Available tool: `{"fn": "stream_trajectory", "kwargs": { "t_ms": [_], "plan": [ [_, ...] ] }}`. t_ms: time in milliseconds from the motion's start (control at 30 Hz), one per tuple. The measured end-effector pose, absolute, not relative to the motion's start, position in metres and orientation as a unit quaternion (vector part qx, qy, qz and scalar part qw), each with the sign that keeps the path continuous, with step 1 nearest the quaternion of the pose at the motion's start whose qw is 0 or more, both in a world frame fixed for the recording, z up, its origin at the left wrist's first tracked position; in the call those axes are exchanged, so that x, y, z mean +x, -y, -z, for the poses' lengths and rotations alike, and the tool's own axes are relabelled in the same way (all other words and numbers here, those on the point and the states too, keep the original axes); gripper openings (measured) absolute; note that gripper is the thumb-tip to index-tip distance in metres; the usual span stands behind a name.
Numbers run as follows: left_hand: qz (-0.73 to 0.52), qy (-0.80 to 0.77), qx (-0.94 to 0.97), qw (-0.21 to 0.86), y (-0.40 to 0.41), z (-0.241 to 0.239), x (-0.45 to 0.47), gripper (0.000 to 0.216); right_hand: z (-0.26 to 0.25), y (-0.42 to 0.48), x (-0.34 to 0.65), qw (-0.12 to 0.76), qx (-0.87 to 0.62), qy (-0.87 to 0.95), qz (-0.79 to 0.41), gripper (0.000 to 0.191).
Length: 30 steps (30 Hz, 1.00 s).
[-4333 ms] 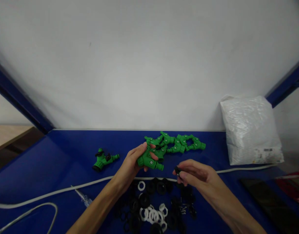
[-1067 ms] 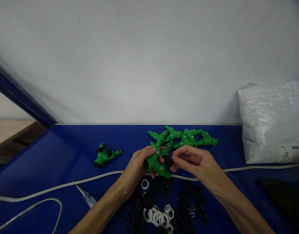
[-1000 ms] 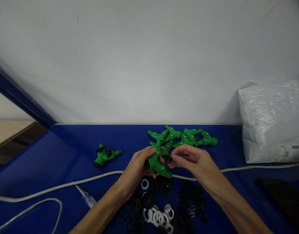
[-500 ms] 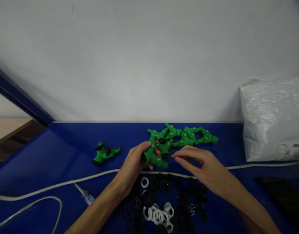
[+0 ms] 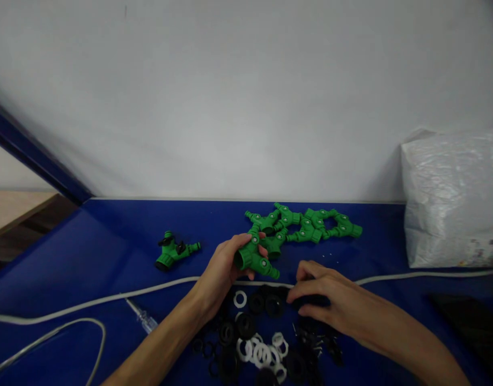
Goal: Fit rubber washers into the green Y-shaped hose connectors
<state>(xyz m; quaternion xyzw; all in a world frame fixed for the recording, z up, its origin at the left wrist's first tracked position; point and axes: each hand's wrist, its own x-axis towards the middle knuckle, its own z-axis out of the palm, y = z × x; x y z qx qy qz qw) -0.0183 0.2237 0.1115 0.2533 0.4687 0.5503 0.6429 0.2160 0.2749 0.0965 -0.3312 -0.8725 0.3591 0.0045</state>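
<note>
A green Y-shaped hose splitter (image 5: 254,258) is held in my left hand (image 5: 225,264), its wide threaded mouth facing left and one branch pointing lower right. My right hand (image 5: 324,289) hovers just over the small black parts (image 5: 310,335), fingers bent and apart with nothing visible between them. Whether its fingertips touch a part I cannot tell. White rings (image 5: 262,355) and black rings (image 5: 246,324) lie in a pile below my hands. Several more green splitters (image 5: 310,230) are grouped behind. To the left lies a green splitter with black valve levers (image 5: 174,253).
A white cable (image 5: 149,291) crosses the blue table, passing behind the rings. A screwdriver with a clear handle (image 5: 144,317) lies beside my left forearm. At the right stands a plastic-wrapped package (image 5: 451,203), with a dark flat object (image 5: 467,321) in front. The white wall rises behind.
My right hand has moved down from beside the held splitter to the small black parts. My left hand keeps the splitter in nearly the same place.
</note>
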Motion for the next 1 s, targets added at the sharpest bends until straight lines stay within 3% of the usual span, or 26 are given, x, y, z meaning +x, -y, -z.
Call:
{"fn": "stream_trajectory", "kwargs": {
  "t_ms": [200, 500, 633, 1000],
  "plan": [
    [-0.551, -0.463, 0.25, 0.648, -0.223, -0.111, -0.019, 0.036, -0.118, -0.279, 0.206, 0.066, -0.321, 0.857, -0.398, 0.012],
    [-0.543, -0.434, 0.263, 0.669, -0.222, -0.112, -0.018, 0.038, -0.124, -0.276, 0.193, 0.277, -0.316, 0.685, -0.594, 0.019],
    [-0.534, -0.414, 0.282, 0.681, -0.221, -0.111, -0.017, 0.037, -0.12, -0.275, 0.19, 0.363, -0.249, 0.666, -0.602, 0.011],
    [-0.526, -0.425, 0.287, 0.678, -0.218, -0.107, -0.013, 0.035, -0.114, -0.273, 0.181, 0.406, -0.273, 0.612, -0.621, 0.019]
  ]
}}
